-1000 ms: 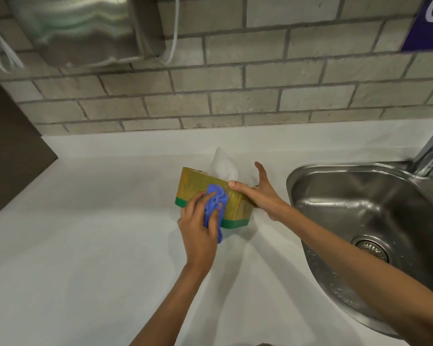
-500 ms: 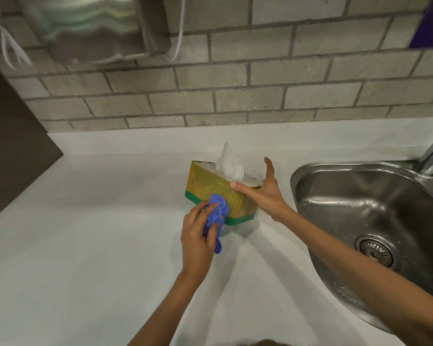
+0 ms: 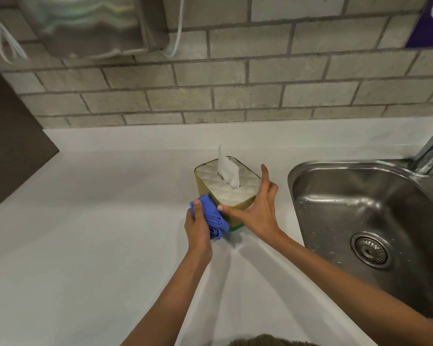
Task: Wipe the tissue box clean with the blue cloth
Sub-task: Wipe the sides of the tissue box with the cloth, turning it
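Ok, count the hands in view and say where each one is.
2. The left hand grips the blue cloth against the tissue box at its near left side; the right hand holds the box's right side. Nothing suggests a hidden one.

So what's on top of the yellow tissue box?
A white tissue sticks up from the box's quilted white top; the right hand grips its near edge. The tissue mostly hides the slot.

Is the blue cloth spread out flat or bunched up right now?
Bunched up. The blue cloth shows rolled folds, gripped in the left hand against the side of the tissue box.
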